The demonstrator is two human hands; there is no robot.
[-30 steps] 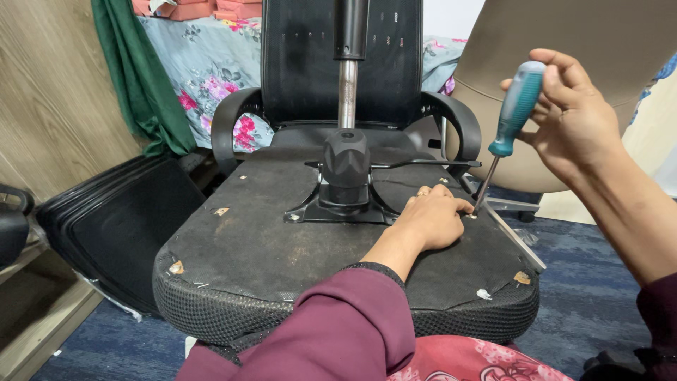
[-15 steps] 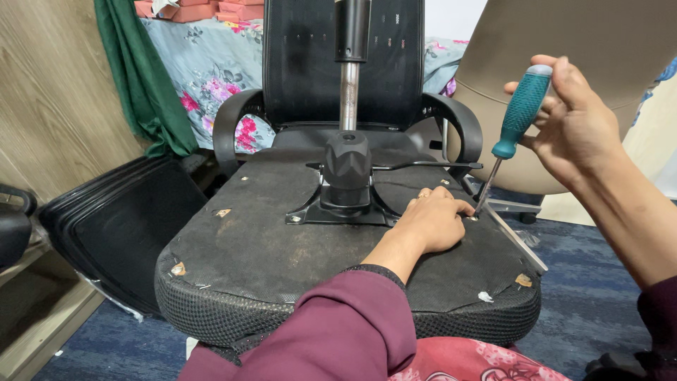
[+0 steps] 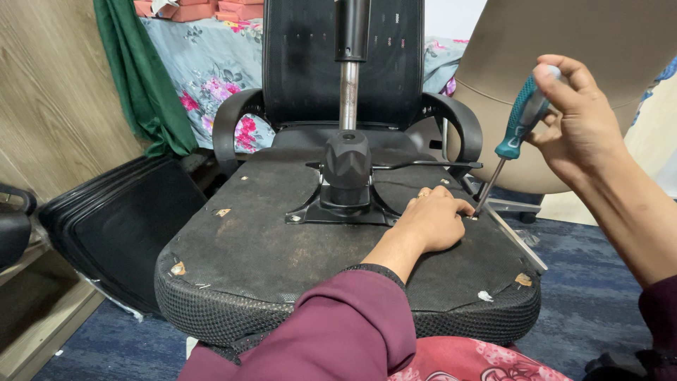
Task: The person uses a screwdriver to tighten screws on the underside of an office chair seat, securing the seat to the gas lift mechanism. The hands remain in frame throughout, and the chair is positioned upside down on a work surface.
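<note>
At the top of the teal-handled screwdriver (image 3: 518, 123), the right hand (image 3: 575, 127) has re-gripped: half a second ago the thumb lay along the handle's side with the butt showing, now the fingers curl over the butt and cover it, and the handle looks slightly rotated — reads as one turn of the wrist, driving in progress. Shaft angle and tip spot unchanged across the frames; tip sits at a screw point (image 3: 471, 216) on the upturned chair seat (image 3: 254, 240), right of the metal base plate (image 3: 338, 212). Left hand (image 3: 434, 222) hasn't moved; it lies palm-down on the seat underside just below and left of the grip, fingertips (image 3: 462, 207) touching the tip area, steadying it, holding nothing clearly. Right hand clenched on the handle, wrist raised, forearm running in from the lower right, tool leaning up and right. Left forearm in a maroon sleeve (image 3: 338, 324) reaches forward from bottom centre. Gas cylinder (image 3: 349, 77) stands upright behind the left hand. Screw head itself too small to tell.
</note>
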